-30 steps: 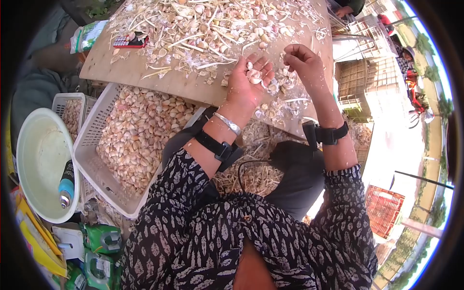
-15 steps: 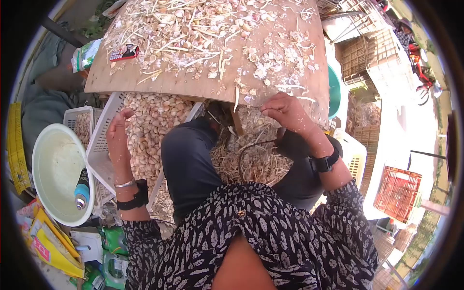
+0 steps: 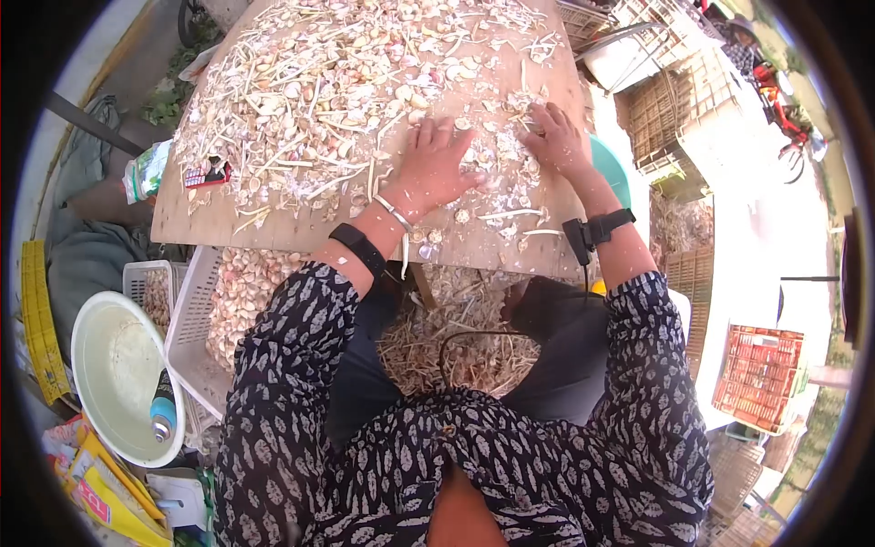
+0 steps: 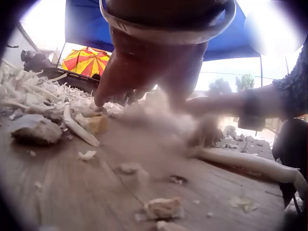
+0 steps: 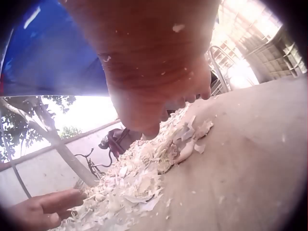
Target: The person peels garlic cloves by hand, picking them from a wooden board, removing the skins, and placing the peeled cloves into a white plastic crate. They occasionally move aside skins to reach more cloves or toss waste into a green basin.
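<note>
- White garlic [image 3: 301, 105] lies across the table [image 3: 196, 223].
- Left hand [image 3: 433, 173] has come over the table, released, fingers spread.
- Right hand [image 3: 558, 144], also released, is nearby, so both are at the garlic.

A wooden board [image 3: 196, 219] carries scattered garlic [image 3: 266, 105], pale stems [image 3: 330, 186], papery skins [image 3: 510, 128] and a red phone [image 3: 208, 174].

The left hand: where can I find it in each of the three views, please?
Head: left hand, upper middle.
Left wrist: left hand, large, top middle.
Right wrist: left hand, partly seen, lower left corner.
Shared landmark: pale garlic skins on the tabletop.
</note>
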A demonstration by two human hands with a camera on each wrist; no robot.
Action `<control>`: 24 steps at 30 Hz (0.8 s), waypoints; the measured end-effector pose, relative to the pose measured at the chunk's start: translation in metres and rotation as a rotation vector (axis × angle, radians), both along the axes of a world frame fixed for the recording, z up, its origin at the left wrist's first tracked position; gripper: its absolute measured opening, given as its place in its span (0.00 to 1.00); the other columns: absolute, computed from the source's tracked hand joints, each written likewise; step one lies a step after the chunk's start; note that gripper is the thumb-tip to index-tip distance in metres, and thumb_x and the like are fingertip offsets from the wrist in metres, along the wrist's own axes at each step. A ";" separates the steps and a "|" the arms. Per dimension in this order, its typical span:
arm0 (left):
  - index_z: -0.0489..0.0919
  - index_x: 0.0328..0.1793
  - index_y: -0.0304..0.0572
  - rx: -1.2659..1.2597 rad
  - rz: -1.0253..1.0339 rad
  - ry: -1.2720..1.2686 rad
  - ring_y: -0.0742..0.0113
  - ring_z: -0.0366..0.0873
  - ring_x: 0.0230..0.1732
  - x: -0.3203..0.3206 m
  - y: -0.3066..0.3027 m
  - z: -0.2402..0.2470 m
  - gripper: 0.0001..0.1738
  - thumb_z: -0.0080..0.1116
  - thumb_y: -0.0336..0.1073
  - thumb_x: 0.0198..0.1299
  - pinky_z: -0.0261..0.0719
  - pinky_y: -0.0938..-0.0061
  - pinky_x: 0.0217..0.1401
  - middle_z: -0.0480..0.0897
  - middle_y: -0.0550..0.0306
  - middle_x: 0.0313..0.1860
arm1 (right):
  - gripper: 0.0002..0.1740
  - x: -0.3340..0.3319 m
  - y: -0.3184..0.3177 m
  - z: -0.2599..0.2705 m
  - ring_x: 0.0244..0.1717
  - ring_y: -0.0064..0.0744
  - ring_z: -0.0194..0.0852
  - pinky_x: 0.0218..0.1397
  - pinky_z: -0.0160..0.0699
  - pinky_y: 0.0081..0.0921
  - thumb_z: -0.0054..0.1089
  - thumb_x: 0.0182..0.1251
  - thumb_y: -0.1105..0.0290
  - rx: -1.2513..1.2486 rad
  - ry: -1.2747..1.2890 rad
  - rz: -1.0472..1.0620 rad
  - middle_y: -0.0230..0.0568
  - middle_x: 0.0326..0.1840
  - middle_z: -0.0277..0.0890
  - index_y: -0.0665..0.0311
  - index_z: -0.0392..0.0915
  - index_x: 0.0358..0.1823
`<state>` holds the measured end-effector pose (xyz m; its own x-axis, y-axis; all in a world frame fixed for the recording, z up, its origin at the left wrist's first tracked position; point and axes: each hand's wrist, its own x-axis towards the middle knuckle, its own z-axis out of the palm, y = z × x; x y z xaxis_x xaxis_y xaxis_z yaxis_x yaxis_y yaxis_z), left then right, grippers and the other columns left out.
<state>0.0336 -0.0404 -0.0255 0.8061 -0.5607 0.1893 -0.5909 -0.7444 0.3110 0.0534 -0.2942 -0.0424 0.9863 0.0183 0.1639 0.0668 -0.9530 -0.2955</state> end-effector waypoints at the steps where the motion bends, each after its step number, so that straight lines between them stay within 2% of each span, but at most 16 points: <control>1: 0.62 0.70 0.53 0.096 -0.005 -0.012 0.37 0.48 0.72 -0.010 -0.005 0.000 0.40 0.58 0.57 0.52 0.43 0.50 0.73 0.56 0.40 0.71 | 0.34 -0.008 0.010 -0.007 0.72 0.55 0.44 0.71 0.43 0.49 0.55 0.60 0.50 -0.089 0.000 0.049 0.54 0.70 0.52 0.52 0.61 0.67; 2: 0.62 0.70 0.53 0.099 0.001 -0.012 0.37 0.48 0.72 -0.022 -0.006 0.001 0.40 0.58 0.57 0.52 0.43 0.50 0.73 0.56 0.40 0.71 | 0.36 -0.019 0.016 -0.012 0.72 0.57 0.43 0.70 0.43 0.50 0.57 0.58 0.48 -0.035 -0.076 0.143 0.55 0.70 0.53 0.51 0.60 0.68; 5: 0.62 0.70 0.55 0.083 -0.089 0.031 0.38 0.45 0.73 -0.064 0.003 0.004 0.41 0.60 0.58 0.50 0.40 0.45 0.72 0.53 0.41 0.72 | 0.37 -0.069 0.043 0.003 0.72 0.57 0.42 0.71 0.43 0.50 0.59 0.57 0.49 -0.041 -0.067 0.204 0.54 0.71 0.49 0.50 0.60 0.68; 8: 0.63 0.69 0.55 0.144 -0.133 0.115 0.37 0.44 0.73 -0.109 0.023 0.022 0.41 0.63 0.56 0.49 0.40 0.44 0.72 0.53 0.41 0.72 | 0.37 -0.118 0.072 0.025 0.72 0.57 0.42 0.71 0.43 0.50 0.60 0.56 0.50 -0.089 0.034 0.287 0.54 0.73 0.45 0.50 0.60 0.67; 10: 0.68 0.65 0.53 0.105 -0.134 0.150 0.38 0.44 0.73 -0.133 0.031 0.036 0.36 0.63 0.52 0.50 0.41 0.43 0.71 0.53 0.43 0.72 | 0.39 -0.148 0.086 0.036 0.73 0.58 0.39 0.71 0.41 0.52 0.60 0.56 0.50 -0.043 0.177 0.446 0.52 0.75 0.38 0.49 0.57 0.69; 11: 0.69 0.63 0.51 0.139 -0.207 0.212 0.40 0.47 0.72 -0.144 0.037 0.046 0.33 0.63 0.51 0.51 0.43 0.44 0.71 0.55 0.44 0.72 | 0.31 -0.160 0.088 0.034 0.67 0.54 0.56 0.66 0.57 0.44 0.62 0.55 0.57 -0.049 -0.027 0.517 0.52 0.69 0.54 0.54 0.69 0.61; 12: 0.71 0.61 0.50 0.171 -0.280 0.275 0.41 0.50 0.72 -0.151 0.045 0.057 0.30 0.62 0.49 0.52 0.44 0.44 0.70 0.57 0.45 0.71 | 0.31 -0.163 0.086 0.038 0.67 0.54 0.56 0.66 0.57 0.44 0.62 0.55 0.57 -0.047 -0.022 0.516 0.52 0.69 0.54 0.54 0.69 0.61; 13: 0.73 0.58 0.46 0.084 -0.289 0.379 0.44 0.59 0.67 -0.148 0.055 0.067 0.25 0.60 0.43 0.54 0.54 0.52 0.68 0.65 0.47 0.66 | 0.23 -0.156 0.079 0.046 0.58 0.50 0.65 0.59 0.65 0.39 0.62 0.55 0.61 0.212 0.049 0.441 0.50 0.60 0.64 0.57 0.74 0.53; 14: 0.73 0.58 0.46 0.083 -0.287 0.378 0.44 0.59 0.67 -0.142 0.069 0.068 0.25 0.60 0.43 0.54 0.54 0.52 0.68 0.65 0.47 0.66 | 0.15 -0.147 0.072 0.051 0.50 0.46 0.75 0.51 0.73 0.34 0.63 0.55 0.66 0.470 0.123 0.359 0.48 0.51 0.74 0.61 0.80 0.44; 15: 0.73 0.57 0.44 -0.068 -0.092 0.429 0.44 0.62 0.64 -0.132 0.082 0.068 0.24 0.61 0.40 0.53 0.58 0.55 0.65 0.67 0.46 0.62 | 0.05 -0.123 0.062 0.051 0.34 0.43 0.78 0.38 0.76 0.29 0.62 0.53 0.73 0.476 -0.106 0.281 0.44 0.33 0.79 0.65 0.82 0.30; 16: 0.73 0.56 0.42 -0.218 0.104 0.475 0.45 0.65 0.61 -0.122 0.090 0.068 0.23 0.61 0.37 0.53 0.62 0.59 0.63 0.69 0.45 0.59 | 0.06 -0.103 0.052 0.054 0.34 0.45 0.77 0.39 0.75 0.33 0.60 0.54 0.71 0.464 -0.158 0.139 0.45 0.31 0.78 0.64 0.81 0.32; 17: 0.73 0.56 0.42 -0.217 0.105 0.477 0.45 0.65 0.61 -0.113 0.095 0.062 0.23 0.61 0.37 0.53 0.62 0.59 0.63 0.69 0.45 0.59 | 0.07 -0.077 0.040 0.053 0.34 0.46 0.77 0.39 0.75 0.35 0.58 0.55 0.69 0.334 -0.212 0.127 0.46 0.31 0.78 0.64 0.81 0.32; 19: 0.74 0.54 0.39 -0.073 0.276 -0.099 0.44 0.65 0.58 -0.097 0.101 0.047 0.21 0.60 0.32 0.52 0.66 0.61 0.60 0.70 0.43 0.55 | 0.08 -0.034 0.032 0.042 0.36 0.48 0.77 0.41 0.75 0.38 0.55 0.56 0.69 0.179 -0.217 0.136 0.48 0.33 0.78 0.63 0.81 0.33; 20: 0.74 0.54 0.39 -0.074 0.281 -0.100 0.44 0.65 0.58 -0.097 0.099 0.045 0.21 0.60 0.32 0.52 0.66 0.61 0.60 0.70 0.43 0.55 | 0.08 -0.019 0.030 0.032 0.36 0.48 0.77 0.41 0.75 0.38 0.55 0.56 0.69 0.179 -0.218 0.141 0.48 0.33 0.78 0.63 0.81 0.33; 22: 0.74 0.53 0.37 0.051 0.222 0.104 0.44 0.65 0.59 -0.109 0.089 0.044 0.21 0.59 0.30 0.52 0.65 0.60 0.61 0.69 0.40 0.55 | 0.09 0.001 0.033 0.010 0.36 0.48 0.77 0.41 0.75 0.38 0.55 0.54 0.69 -0.022 -0.141 0.148 0.48 0.32 0.79 0.63 0.81 0.33; 24: 0.74 0.53 0.36 0.014 0.209 0.158 0.46 0.66 0.57 -0.122 0.077 0.054 0.20 0.58 0.30 0.52 0.66 0.61 0.60 0.71 0.42 0.54 | 0.09 0.012 0.026 0.006 0.36 0.48 0.77 0.41 0.75 0.37 0.55 0.53 0.69 -0.033 -0.096 0.153 0.48 0.33 0.78 0.62 0.81 0.34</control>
